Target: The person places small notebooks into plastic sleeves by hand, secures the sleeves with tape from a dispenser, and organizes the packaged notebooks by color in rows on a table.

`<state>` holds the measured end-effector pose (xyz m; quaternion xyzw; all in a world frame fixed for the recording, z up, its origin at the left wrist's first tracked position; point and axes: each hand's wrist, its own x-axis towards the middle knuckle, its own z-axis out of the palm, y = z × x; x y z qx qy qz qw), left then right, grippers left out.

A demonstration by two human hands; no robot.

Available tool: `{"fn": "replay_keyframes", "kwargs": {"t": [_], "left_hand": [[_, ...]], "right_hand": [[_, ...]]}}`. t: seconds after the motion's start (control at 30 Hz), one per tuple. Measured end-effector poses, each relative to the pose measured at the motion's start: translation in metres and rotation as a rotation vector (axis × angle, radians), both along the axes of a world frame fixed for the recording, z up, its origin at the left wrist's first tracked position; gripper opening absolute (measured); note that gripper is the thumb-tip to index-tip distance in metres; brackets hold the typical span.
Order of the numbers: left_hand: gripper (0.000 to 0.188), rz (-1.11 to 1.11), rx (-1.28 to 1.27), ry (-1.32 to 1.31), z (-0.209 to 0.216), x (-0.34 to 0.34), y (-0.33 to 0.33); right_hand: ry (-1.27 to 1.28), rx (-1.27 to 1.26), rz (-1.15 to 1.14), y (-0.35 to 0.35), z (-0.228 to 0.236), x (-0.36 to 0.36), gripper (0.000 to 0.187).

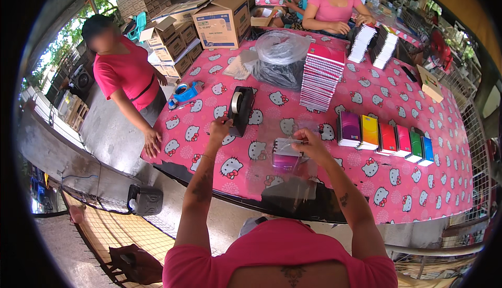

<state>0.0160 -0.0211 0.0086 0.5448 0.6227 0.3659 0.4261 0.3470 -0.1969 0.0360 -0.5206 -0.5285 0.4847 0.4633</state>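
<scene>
My left hand (220,128) is closed at the near left end of a black tape dispenser (241,123), which carries a roll of tape (237,102). Whatever its fingers pinch is too small to make out. My right hand (309,142) grips the clear plastic bag (261,175) by its upper right part, over a small spiral notebook (285,161) with a purple cover. The bag lies on the pink patterned tablecloth (340,199) near the table's front edge, and the notebook shows through it.
Right of my hands stands a row of small colored notebooks (387,137). Beyond rise a tall notebook stack (321,78) and a heap of plastic bags (282,52). A blue tape dispenser (184,93) sits left. One person's hand (152,142) rests on the left edge; another person (334,5) handles notebooks opposite.
</scene>
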Motion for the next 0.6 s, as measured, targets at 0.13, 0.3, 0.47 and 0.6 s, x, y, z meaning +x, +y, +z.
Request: {"fn": "replay_keyframes", "kwargs": {"t": [0.13,0.3,0.47,0.6], "left_hand": [[0.025,-0.056,-0.12,-0.381,-0.007,0.001,0.01],[0.018,0.093,-0.047,-0.527,-0.041,0.005,-0.029],[0.01,-0.146,0.53,1.061,0.03,0.021,-0.009],[0.014,-1.037,0.716,0.418,0.111,0.105,-0.04]], "right_hand": [[0.024,-0.046,-0.055,0.003,-0.011,0.007,0.038],[-0.028,-0.049,-0.076,-0.002,-0.006,0.005,0.039],[-0.173,-0.006,-0.138,-0.002,-0.029,0.019,0.048],[-0.138,-0.013,-0.225,-0.006,-0.004,-0.001,0.054]]}}
